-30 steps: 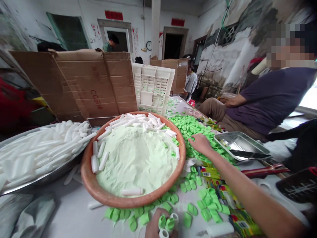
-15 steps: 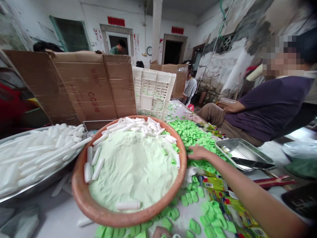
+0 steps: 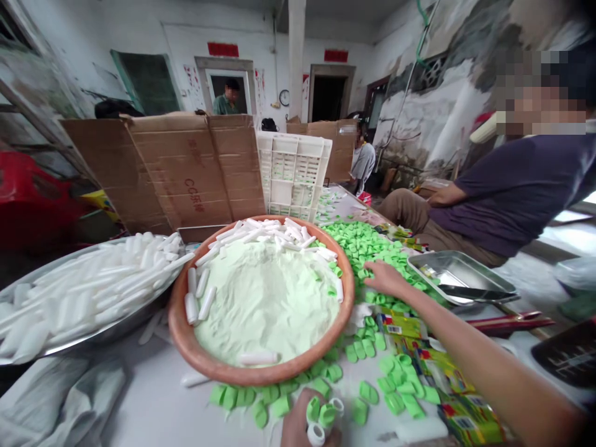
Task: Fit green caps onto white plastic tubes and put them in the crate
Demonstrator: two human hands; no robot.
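Observation:
My right hand [image 3: 384, 277] reaches out over the heap of green caps [image 3: 367, 245] to the right of the brown basin [image 3: 184, 335], palm down, fingers curled into the caps. What it grips is hidden. My left hand [image 3: 302, 428] sits at the bottom edge, closed round a few small white tubes with green caps [image 3: 321, 419]. The basin holds pale green powder [image 3: 265, 298], with white tubes [image 3: 261, 231] lying along its far rim and left side.
A metal tray [image 3: 69, 329] full of white tubes lies at left. Loose green caps [image 3: 391, 379] and printed packets [image 3: 405, 326] scatter the table at right, beside a steel tray [image 3: 459, 273]. Cardboard [image 3: 186, 167] and a white crate [image 3: 291, 167] stand behind. A seated person [image 3: 507, 186] is at right.
My right hand has stayed on the green cap heap, shifting only slightly. My left hand with its tubes dropped almost out of sight half a second ago and is back in view.

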